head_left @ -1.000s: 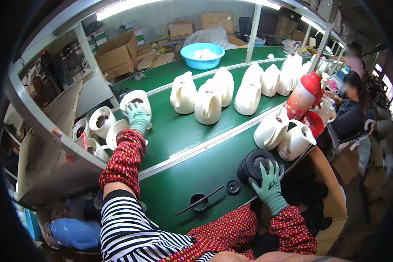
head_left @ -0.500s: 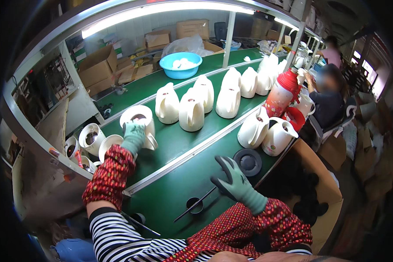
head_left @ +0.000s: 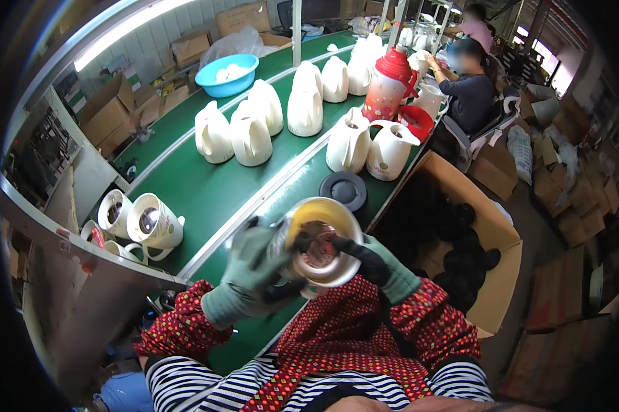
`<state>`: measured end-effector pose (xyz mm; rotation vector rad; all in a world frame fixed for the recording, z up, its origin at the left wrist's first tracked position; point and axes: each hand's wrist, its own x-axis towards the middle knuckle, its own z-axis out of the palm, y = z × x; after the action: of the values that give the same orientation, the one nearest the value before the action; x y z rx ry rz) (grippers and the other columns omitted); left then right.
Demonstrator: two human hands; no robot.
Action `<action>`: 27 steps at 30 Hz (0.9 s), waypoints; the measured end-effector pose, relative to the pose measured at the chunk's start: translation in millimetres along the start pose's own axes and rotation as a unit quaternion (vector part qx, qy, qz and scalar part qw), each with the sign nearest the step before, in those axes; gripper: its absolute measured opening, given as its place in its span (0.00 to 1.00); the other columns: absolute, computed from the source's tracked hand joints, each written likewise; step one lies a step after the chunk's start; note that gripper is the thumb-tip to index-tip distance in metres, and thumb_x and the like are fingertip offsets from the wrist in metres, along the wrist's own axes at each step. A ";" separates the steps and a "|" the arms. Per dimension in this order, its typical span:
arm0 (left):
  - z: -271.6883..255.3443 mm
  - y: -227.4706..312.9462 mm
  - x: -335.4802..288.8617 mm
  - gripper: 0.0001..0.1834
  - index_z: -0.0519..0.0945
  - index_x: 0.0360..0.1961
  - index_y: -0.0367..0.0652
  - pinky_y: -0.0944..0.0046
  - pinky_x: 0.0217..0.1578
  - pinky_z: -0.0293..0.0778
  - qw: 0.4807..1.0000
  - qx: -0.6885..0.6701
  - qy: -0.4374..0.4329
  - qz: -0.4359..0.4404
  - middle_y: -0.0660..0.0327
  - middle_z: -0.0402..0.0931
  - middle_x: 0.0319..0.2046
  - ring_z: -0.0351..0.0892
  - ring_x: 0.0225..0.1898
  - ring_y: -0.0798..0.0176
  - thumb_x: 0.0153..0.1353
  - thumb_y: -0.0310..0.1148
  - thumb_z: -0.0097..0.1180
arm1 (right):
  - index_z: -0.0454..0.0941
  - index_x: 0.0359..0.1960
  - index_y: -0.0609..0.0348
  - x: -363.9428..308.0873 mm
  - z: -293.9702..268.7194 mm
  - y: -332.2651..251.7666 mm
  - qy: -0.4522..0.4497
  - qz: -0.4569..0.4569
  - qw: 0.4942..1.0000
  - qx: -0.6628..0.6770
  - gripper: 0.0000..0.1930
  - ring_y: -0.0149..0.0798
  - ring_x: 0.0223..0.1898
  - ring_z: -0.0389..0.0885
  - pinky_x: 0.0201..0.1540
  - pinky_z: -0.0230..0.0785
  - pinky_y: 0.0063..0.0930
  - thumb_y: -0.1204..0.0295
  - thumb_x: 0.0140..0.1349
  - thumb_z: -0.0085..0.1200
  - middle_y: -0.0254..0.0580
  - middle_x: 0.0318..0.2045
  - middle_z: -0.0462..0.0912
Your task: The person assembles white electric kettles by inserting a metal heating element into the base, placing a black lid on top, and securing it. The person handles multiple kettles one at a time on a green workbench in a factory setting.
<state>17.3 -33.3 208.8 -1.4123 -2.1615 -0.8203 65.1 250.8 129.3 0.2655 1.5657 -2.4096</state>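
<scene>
A white jug (head_left: pixel 335 211) is held between my gloved hands above the near side of the green bench. Its open end faces up, showing a yellowish inner wall and a shiny brownish liner inside. My left hand (head_left: pixel 246 278), partly smeared by motion, has its dark-tipped fingers against the jug's left side. My right hand (head_left: pixel 384 266) grips the opposite rim, with dark fingertips reaching over the opening. Just beyond the jug lies a round black disc (head_left: pixel 344 191). Two upright white jugs, one with a printed mark (head_left: pixel 390 152), stand past the disc.
Several white jugs (head_left: pixel 252 134) line the green belt (head_left: pixel 206 199). More open-ended jugs (head_left: pixel 155 221) cluster at left. A blue basin (head_left: pixel 213 85) sits behind; a red flask (head_left: pixel 389 86) stands far right. A carton (head_left: pixel 498 275) of black parts is at right. A co-worker (head_left: pixel 466 89) sits beyond.
My left hand has brought an open-ended jug from the belt's left side to in front of me. My right hand has moved left onto its rim. The view has shifted right.
</scene>
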 end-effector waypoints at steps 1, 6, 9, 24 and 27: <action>13.2 -4.3 -11.1 0.36 0.71 0.68 0.37 0.45 0.68 0.67 0.990 -0.038 0.113 -0.072 0.43 0.69 0.69 0.72 0.64 0.43 0.59 0.34 0.69 | 0.76 0.66 0.64 -20.7 -17.5 -0.6 0.016 -0.042 0.999 -0.027 0.29 0.37 0.53 0.87 0.56 0.82 0.32 0.61 0.69 0.67 0.45 0.54 0.86; 87.9 -39.7 -90.8 0.36 0.62 0.77 0.38 0.53 0.74 0.63 0.664 -0.581 -0.111 -0.457 0.52 0.68 0.72 0.66 0.74 0.54 0.74 0.39 0.60 | 0.71 0.69 0.67 -95.6 -47.6 -22.8 -0.015 -0.025 0.999 0.028 0.33 0.39 0.57 0.85 0.63 0.77 0.35 0.67 0.64 0.69 0.46 0.59 0.84; 121.6 3.6 -75.4 0.36 0.63 0.77 0.38 0.53 0.73 0.64 0.474 -0.784 -0.140 -0.375 0.52 0.69 0.71 0.67 0.74 0.54 0.74 0.38 0.60 | 0.71 0.69 0.68 -92.3 -43.5 -34.3 -0.095 -0.006 0.995 0.034 0.35 0.37 0.57 0.83 0.63 0.76 0.33 0.71 0.60 0.70 0.45 0.60 0.83; 106.8 -29.2 -132.5 0.32 0.66 0.75 0.38 0.54 0.71 0.67 0.384 -0.768 0.087 -0.505 0.51 0.72 0.70 0.70 0.71 0.56 0.73 0.35 0.60 | 0.59 0.81 0.25 152.2 -41.2 -17.1 0.157 -0.052 0.548 -0.820 0.55 0.79 0.78 0.47 0.77 0.36 0.73 0.25 0.50 0.62 0.73 0.78 0.51; 94.2 -33.4 -142.8 0.32 0.67 0.74 0.38 0.54 0.70 0.67 0.396 -0.751 0.106 -0.518 0.51 0.72 0.70 0.71 0.71 0.56 0.73 0.34 0.60 | 0.63 0.79 0.25 171.9 -60.8 -6.5 0.159 -0.040 0.556 -0.815 0.50 0.74 0.73 0.56 0.74 0.46 0.71 0.31 0.53 0.64 0.73 0.76 0.55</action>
<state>39.0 -74.7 40.9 0.3048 -1.3716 -3.6335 -99.5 289.4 60.7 0.1765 3.0831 -0.0371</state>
